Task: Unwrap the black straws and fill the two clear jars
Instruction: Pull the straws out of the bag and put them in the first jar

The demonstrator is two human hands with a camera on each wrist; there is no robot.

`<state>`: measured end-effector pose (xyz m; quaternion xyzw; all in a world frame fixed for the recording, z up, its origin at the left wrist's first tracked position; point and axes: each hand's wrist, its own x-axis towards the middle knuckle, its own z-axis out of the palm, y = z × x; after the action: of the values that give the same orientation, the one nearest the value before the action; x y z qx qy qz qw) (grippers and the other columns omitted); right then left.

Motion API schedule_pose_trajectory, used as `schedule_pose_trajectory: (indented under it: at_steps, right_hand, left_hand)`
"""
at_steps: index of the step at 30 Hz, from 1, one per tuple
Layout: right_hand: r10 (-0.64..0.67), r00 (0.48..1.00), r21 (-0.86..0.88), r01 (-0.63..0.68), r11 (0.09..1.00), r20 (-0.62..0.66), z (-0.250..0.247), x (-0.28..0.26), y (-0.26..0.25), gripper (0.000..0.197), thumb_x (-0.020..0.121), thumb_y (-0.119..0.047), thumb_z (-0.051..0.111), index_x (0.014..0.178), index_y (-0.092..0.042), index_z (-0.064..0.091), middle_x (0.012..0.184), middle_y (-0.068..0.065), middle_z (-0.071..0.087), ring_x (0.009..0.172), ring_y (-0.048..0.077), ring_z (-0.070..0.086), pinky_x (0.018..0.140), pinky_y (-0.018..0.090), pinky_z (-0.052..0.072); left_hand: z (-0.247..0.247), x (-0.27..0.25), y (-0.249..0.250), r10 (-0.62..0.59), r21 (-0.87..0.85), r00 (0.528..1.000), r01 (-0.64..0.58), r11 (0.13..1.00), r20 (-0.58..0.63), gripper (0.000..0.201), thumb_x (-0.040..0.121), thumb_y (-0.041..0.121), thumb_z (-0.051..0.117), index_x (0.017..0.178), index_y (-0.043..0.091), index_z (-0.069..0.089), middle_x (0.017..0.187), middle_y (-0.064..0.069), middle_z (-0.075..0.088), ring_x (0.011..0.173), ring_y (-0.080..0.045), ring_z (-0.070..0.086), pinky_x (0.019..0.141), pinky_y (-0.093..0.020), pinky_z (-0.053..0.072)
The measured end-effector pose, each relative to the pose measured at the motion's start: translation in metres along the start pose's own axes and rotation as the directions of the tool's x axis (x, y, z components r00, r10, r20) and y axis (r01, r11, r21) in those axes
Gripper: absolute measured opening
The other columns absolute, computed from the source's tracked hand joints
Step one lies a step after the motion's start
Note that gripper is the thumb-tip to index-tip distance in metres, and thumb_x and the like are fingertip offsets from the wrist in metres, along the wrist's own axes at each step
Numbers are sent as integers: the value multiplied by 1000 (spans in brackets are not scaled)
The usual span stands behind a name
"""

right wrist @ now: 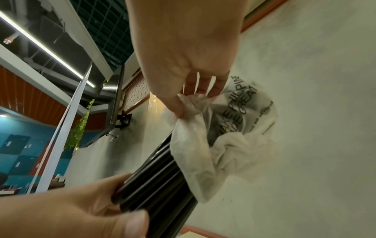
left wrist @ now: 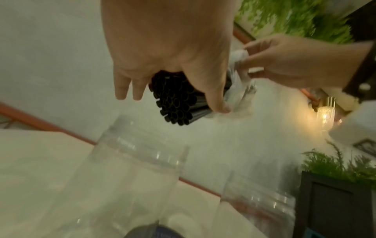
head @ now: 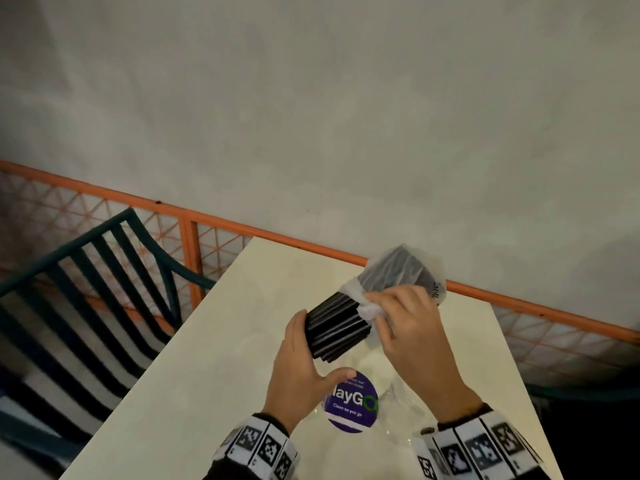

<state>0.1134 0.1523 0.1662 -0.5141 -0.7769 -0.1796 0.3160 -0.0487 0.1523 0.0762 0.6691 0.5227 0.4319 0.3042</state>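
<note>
A bundle of black straws point(head: 337, 327) is held up over the white table point(head: 214, 358). Its far end sits inside a translucent printed plastic wrapper point(head: 401, 268). My left hand point(head: 298, 355) grips the bare near end of the straws point(right wrist: 160, 177), thumb underneath. My right hand point(head: 408, 327) pinches the bunched edge of the wrapper point(right wrist: 195, 109) beside the bundle. The straws' open ends point(left wrist: 177, 104) point down toward two clear jars point(left wrist: 138, 161) point(left wrist: 258, 202), which stand open on the table below my hands. In the head view the jars are faint; a round purple label point(head: 349, 403) marks the left one.
A dark teal slatted chair point(head: 104, 289) stands left of the table. An orange mesh railing point(head: 194, 251) runs along the far edge against a plain wall. A lit wall lamp point(left wrist: 325, 112) and green plants point(left wrist: 341, 165) show in the left wrist view.
</note>
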Motion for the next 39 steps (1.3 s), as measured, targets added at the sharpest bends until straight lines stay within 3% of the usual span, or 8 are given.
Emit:
schedule_pose_trajectory:
  at_steps: [8,12,15,21,27,29,33,39]
  right_hand:
    - [-106,987,-4,107,994,118,21,0,-5,32,86,-24,39,99,-16,66,89,0,67,93,12,43,84,29,43]
    - [-208,972,47,204,978,106,29,-7,-6,52,99,-33,18,98,-13,66,87,3,68,93,15,45,84,28,35]
    - [-260,953,22,260,965,158,33,-12,-10,59,99,-35,10,100,-13,65,90,3,69,96,15,45,88,30,32]
    - [-355,907,-68,378,923,229,43,-16,-11,31,83,-30,45,106,-15,60,98,1,68,103,15,44,93,32,30]
    - [-377,902,-60,397,916,210,42,-16,-10,28,81,-27,59,107,-15,58,99,1,68,106,15,44,97,28,40]
    - [-424,881,-42,442,896,210,45,-23,-14,24,93,-23,40,109,-14,56,103,1,67,109,16,44,102,32,35]
    - [-425,880,-89,451,888,214,56,-43,-15,36,87,-17,35,115,-23,57,122,5,46,117,23,40,108,38,24]
    - [-184,964,-43,195,980,194,61,-65,-19,61,74,-13,68,126,-31,43,110,3,40,97,20,42,78,31,53]
  left_hand:
    - [28,-8,-34,-12,188,999,19,982,-39,97,70,72,49,138,9,21,139,-6,40,121,-23,43,105,-47,38]
    - [33,-14,-50,-44,314,999,46,948,-11,88,80,74,23,138,7,21,145,-17,35,135,-32,32,110,-42,20]
    - [32,-14,-52,-146,380,987,109,918,69,83,86,68,13,135,2,29,138,-19,47,127,-33,45,102,-49,33]
    - [18,-10,-46,-231,349,950,149,925,208,115,63,84,-6,144,3,1,154,-14,16,135,-24,34,107,-37,35]
    - [3,-1,-39,-145,357,939,26,934,312,77,92,49,30,144,7,-7,155,-6,11,117,-22,51,93,-28,41]
    - [5,-2,-39,-148,314,951,57,948,273,78,92,46,36,143,8,-9,153,-5,15,118,-18,50,93,-24,42]
    - [-4,-5,-36,-109,-46,964,124,991,245,94,85,34,59,144,18,-13,144,15,8,127,6,21,89,7,27]
    - [-16,-9,-35,50,-33,997,-52,998,-51,51,83,19,64,121,40,37,122,15,44,108,4,48,87,-2,38]
